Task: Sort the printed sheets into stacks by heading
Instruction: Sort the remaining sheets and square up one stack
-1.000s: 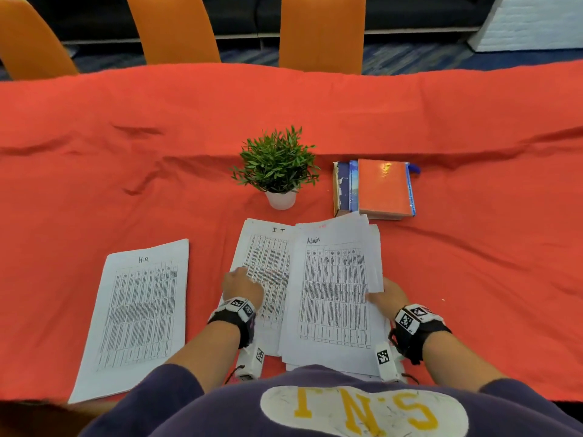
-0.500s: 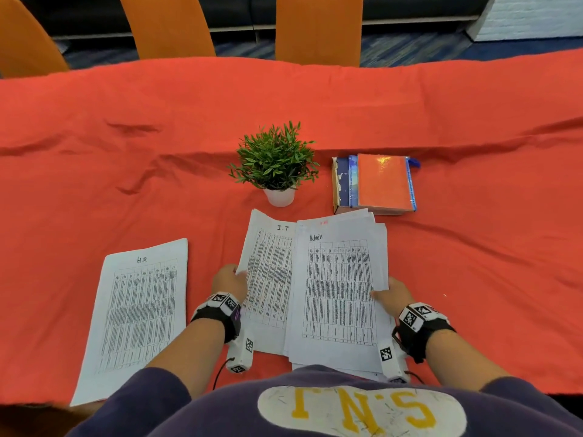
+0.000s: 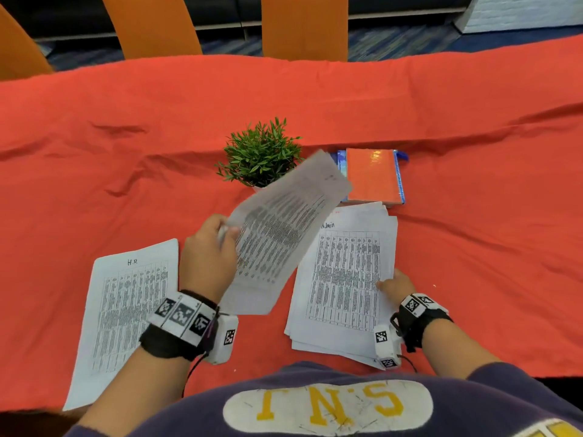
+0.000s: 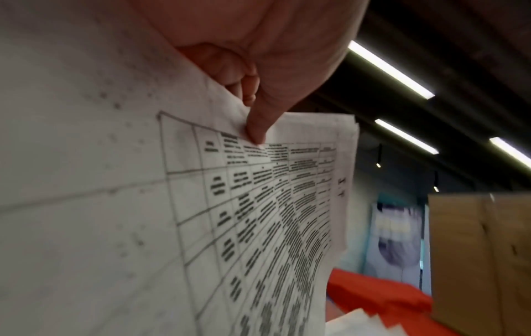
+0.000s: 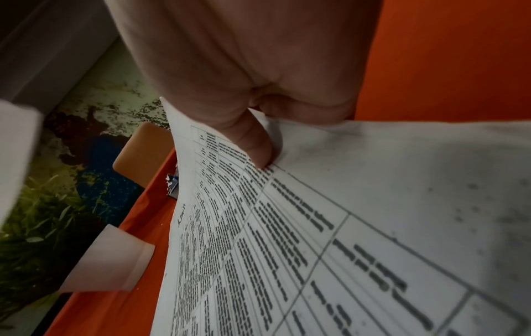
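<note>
My left hand (image 3: 217, 241) holds the I.T sheet (image 3: 280, 234) lifted off the table and tilted, its top corner over the plant. The left wrist view shows my thumb pinching that sheet (image 4: 244, 227) at its edge; its heading is blurred. The Admin stack (image 3: 344, 279), several fanned sheets, lies in front of me to the right. My right hand (image 3: 392, 283) grips its right edge, thumb on the top page (image 5: 316, 227). The H.R sheet (image 3: 126, 310) lies flat at the left near the table's front edge.
A small potted plant (image 3: 262, 152) and a pile of books with an orange cover (image 3: 372, 175) stand just behind the papers. The red tablecloth (image 3: 473, 184) is wrinkled. Orange chairs (image 3: 304, 26) line the far side.
The left hand slid the I.T sheet out from beside the Admin stack and lifted it into the air. The right hand stayed on the stack's right edge.
</note>
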{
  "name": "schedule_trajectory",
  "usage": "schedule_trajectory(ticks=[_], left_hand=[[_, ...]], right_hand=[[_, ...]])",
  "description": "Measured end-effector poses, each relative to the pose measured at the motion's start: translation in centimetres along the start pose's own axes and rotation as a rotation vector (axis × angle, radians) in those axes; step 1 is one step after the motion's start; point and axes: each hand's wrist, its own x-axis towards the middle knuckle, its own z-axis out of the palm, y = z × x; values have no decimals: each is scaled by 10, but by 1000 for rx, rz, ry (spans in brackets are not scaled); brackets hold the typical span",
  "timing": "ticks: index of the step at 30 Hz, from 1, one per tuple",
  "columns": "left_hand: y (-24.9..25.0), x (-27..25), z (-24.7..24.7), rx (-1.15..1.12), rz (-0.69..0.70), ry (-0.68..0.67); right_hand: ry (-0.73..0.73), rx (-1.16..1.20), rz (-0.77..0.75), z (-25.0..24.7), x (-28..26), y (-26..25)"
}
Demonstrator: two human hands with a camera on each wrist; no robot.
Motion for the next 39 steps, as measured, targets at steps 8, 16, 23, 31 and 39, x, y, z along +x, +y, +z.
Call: schedule_trajectory(ticks=[8,16,23,31,39], left_hand=[[-27,-13,78,-363,-344,-192],[-33,-34,135,-393,-653,-431],[-25,-32,141,-376,-592,-550],[20,-9,103,-518,-234,-251],[27,-12,80,-665,-95,-118]], right_hand=[[-105,265,30,-3,4,-3],[-161,190,-40,-5,-13,0],[-317,441,-91,-6,-17,-11],[-128,303,-568,-18,-34,-67],[-170,378,-742,-25,-68,-93]])
